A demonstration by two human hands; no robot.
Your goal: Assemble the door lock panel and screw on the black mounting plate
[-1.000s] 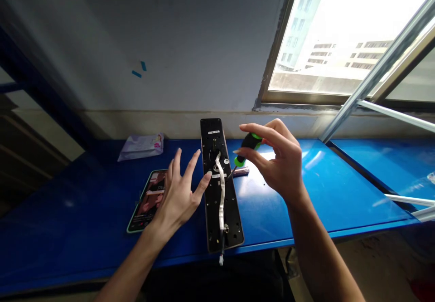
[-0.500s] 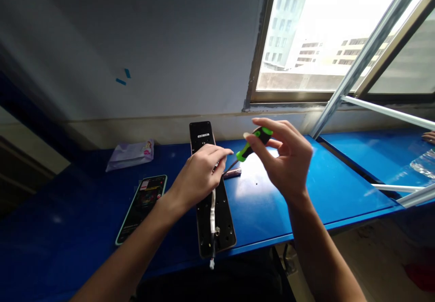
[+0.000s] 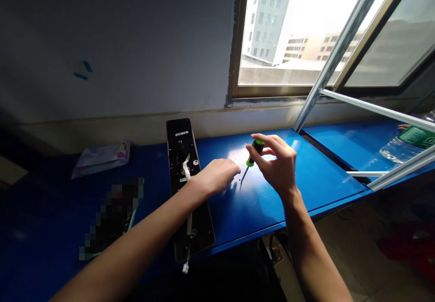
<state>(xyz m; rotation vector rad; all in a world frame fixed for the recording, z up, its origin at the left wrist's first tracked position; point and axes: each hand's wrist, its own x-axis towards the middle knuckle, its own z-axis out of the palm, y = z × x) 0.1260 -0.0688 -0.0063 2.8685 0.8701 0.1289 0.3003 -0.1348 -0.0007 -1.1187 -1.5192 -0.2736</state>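
A long black panel (image 3: 179,150) lies on the blue table (image 3: 306,179) with a white cable (image 3: 186,166) running down its middle. My left hand (image 3: 219,176) reaches across the panel. Its fingers are bunched and pressed down on the table just right of it, and whatever is under them is hidden. My right hand (image 3: 278,163) holds a small green-and-black screwdriver (image 3: 253,151) by the handle. The tip points down and left, close to my left fingertips and just above the table.
A phone (image 3: 113,213) lies left of the panel near the front edge, and a purple packet (image 3: 101,155) sits by the wall. Slanted metal window bars (image 3: 326,66) cross on the right. At the far right are a water bottle (image 3: 403,145) and another person's fingers (image 3: 404,126).
My left hand has left the panel and moved right onto the table, covering the spot where a small metal piece lay. My right hand has lowered the screwdriver towards it. The view has swung right.
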